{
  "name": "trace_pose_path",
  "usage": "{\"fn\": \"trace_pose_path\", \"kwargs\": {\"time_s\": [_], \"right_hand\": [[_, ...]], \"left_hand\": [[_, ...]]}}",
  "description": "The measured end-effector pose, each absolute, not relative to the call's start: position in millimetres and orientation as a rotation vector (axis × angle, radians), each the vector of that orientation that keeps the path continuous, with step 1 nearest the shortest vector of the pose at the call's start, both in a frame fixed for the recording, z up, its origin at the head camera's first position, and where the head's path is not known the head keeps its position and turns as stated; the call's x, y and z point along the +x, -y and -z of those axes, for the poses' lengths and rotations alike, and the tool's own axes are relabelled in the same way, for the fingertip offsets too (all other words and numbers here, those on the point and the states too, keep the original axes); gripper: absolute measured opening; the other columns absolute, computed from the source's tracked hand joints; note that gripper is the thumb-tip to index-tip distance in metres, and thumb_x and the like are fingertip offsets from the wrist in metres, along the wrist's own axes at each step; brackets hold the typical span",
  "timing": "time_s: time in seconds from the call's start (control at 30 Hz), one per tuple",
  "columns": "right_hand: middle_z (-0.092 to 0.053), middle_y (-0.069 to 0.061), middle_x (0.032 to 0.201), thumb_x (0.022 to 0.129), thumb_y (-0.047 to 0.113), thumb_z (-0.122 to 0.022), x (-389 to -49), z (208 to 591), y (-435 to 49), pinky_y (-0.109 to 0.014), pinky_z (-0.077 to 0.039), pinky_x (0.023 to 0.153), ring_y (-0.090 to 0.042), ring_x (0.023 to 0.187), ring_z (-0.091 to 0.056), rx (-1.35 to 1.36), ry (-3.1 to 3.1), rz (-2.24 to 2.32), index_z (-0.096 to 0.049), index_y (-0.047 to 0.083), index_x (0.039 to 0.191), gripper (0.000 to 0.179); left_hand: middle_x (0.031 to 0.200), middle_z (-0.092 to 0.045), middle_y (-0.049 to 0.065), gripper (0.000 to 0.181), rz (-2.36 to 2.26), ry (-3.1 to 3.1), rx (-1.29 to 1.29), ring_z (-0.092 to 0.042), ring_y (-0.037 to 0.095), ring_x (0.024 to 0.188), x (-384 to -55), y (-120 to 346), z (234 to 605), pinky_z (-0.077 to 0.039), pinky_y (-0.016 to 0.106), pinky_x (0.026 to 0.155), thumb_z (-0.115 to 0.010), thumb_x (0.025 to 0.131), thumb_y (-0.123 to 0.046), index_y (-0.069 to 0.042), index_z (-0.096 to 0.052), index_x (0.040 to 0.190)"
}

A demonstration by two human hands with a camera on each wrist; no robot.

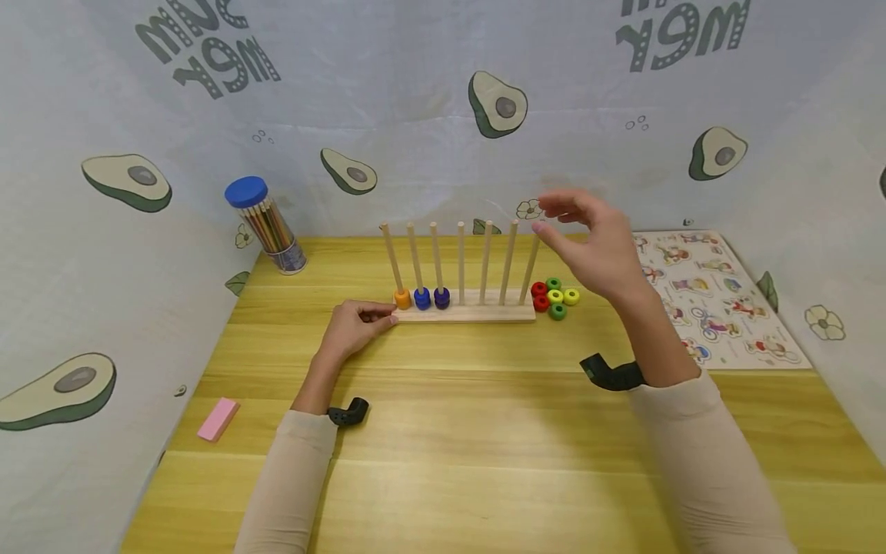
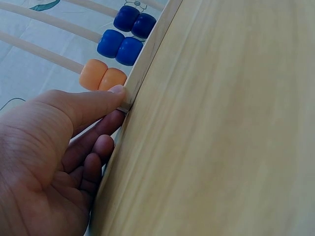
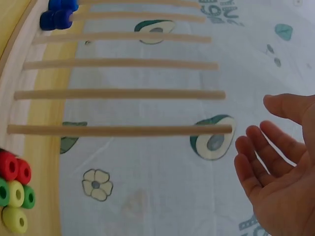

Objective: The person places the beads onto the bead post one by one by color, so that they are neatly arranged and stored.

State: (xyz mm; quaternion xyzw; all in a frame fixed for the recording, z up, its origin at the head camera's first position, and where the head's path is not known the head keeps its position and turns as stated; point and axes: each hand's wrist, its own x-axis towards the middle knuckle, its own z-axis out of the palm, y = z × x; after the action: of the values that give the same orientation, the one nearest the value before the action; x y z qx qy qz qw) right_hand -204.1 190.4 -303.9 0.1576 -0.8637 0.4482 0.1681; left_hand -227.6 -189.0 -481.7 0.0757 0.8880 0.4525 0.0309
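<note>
A wooden peg rack (image 1: 477,313) stands upright on the table with a row of pegs. Two orange beads (image 2: 93,74) are on its leftmost peg, two blue beads (image 2: 118,47) on the second and two dark blue-purple beads (image 1: 441,298) on the third; the other pegs are bare. My left hand (image 1: 353,327) pinches the left end of the base between thumb and fingers. Raised beside the top of the rightmost peg, my right hand (image 1: 602,246) has loosely bent fingers, holding nothing. Red beads (image 1: 540,302), green beads (image 1: 557,312) and yellow beads (image 1: 571,296) lie clustered by the base's right end.
A blue-lidded tub of colored pencils (image 1: 270,227) stands at the back left. On the left side of the table (image 1: 450,462) lies a pink block (image 1: 218,419). A board with cartoon figures (image 1: 720,292) lies at the right, partly behind my right arm.
</note>
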Motion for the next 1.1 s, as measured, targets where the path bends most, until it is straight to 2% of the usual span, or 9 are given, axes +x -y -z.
{"fn": "trace_pose_path", "kwargs": {"time_s": [0.13, 0.23, 0.3, 0.5, 0.77, 0.93, 1.1], "right_hand": [[-0.066, -0.013, 0.126, 0.1, 0.023, -0.069, -200.5, 322.4, -213.5, -0.018, -0.043, 0.097, -0.008, 0.109, -0.058, 0.37, 2.492, -1.265, -0.066, 0.007, 0.134, 0.037], [-0.066, -0.015, 0.124, 0.101, 0.028, -0.068, -199.2, 340.9, -228.4, -0.017, -0.044, 0.092, -0.002, 0.103, -0.055, 0.296, 2.565, -1.244, -0.065, 0.007, 0.135, 0.04], [-0.066, -0.015, 0.122, 0.102, 0.034, -0.067, -198.5, 354.5, -237.1, -0.017, -0.044, 0.09, -0.005, 0.102, -0.055, 0.248, 2.627, -1.232, -0.064, 0.007, 0.136, 0.043], [-0.066, -0.018, 0.123, 0.102, 0.039, -0.065, -196.0, 392.8, -255.5, -0.014, -0.044, 0.083, -0.027, 0.108, -0.061, 0.171, 2.753, -1.231, -0.061, 0.006, 0.139, 0.05], [-0.066, -0.019, 0.124, 0.101, 0.04, -0.067, -190.7, 425.3, -264.0, -0.029, -0.05, 0.086, -0.036, 0.111, -0.065, 0.112, 2.843, -1.239, -0.06, 0.004, 0.139, 0.052], [-0.067, -0.023, 0.125, 0.1, 0.035, -0.07, -189.2, 433.6, -262.7, -0.044, -0.053, 0.091, -0.039, 0.11, -0.066, 0.111, 2.849, -1.239, -0.061, 0.001, 0.136, 0.05], [-0.07, -0.024, 0.122, 0.099, 0.035, -0.071, -188.2, 439.8, -262.8, -0.051, -0.053, 0.093, -0.04, 0.107, -0.068, 0.106, 2.867, -1.23, -0.062, -0.001, 0.134, 0.051]], "left_hand": [[0.098, -0.079, 0.002, 0.025, -1.381, -2.748, 0.245, -0.066, 0.015, 0.079, -227.5, 189.8, 481.6, -0.052, 0.027, 0.067, -0.081, 0.092, -0.033, -0.021, -0.082, 0.113], [0.098, -0.079, 0.002, 0.025, -1.386, -2.75, 0.253, -0.066, 0.015, 0.078, -226.7, 189.9, 481.1, -0.052, 0.026, 0.067, -0.081, 0.092, -0.033, -0.021, -0.082, 0.114], [0.097, -0.079, 0.002, 0.025, -1.395, -2.748, 0.251, -0.066, 0.015, 0.078, -226.6, 189.6, 481.2, -0.052, 0.027, 0.066, -0.081, 0.091, -0.033, -0.021, -0.083, 0.113], [0.097, -0.079, 0.002, 0.023, -1.398, -2.747, 0.244, -0.067, 0.017, 0.079, -227.1, 189.2, 482.0, -0.053, 0.029, 0.067, -0.081, 0.091, -0.032, -0.022, -0.083, 0.112], [0.099, -0.079, 0.002, 0.024, -1.388, -2.746, 0.237, -0.067, 0.017, 0.08, -228.2, 189.9, 484.7, -0.053, 0.03, 0.068, -0.081, 0.091, -0.033, -0.023, -0.082, 0.113], [0.1, -0.079, 0.002, 0.025, -1.385, -2.742, 0.226, -0.067, 0.017, 0.081, -227.2, 190.0, 484.4, -0.053, 0.031, 0.069, -0.081, 0.091, -0.035, -0.023, -0.082, 0.114], [0.1, -0.079, 0.002, 0.025, -1.392, -2.739, 0.228, -0.067, 0.017, 0.08, -227.5, 189.5, 484.7, -0.052, 0.03, 0.068, -0.081, 0.091, -0.034, -0.023, -0.082, 0.114]]}}
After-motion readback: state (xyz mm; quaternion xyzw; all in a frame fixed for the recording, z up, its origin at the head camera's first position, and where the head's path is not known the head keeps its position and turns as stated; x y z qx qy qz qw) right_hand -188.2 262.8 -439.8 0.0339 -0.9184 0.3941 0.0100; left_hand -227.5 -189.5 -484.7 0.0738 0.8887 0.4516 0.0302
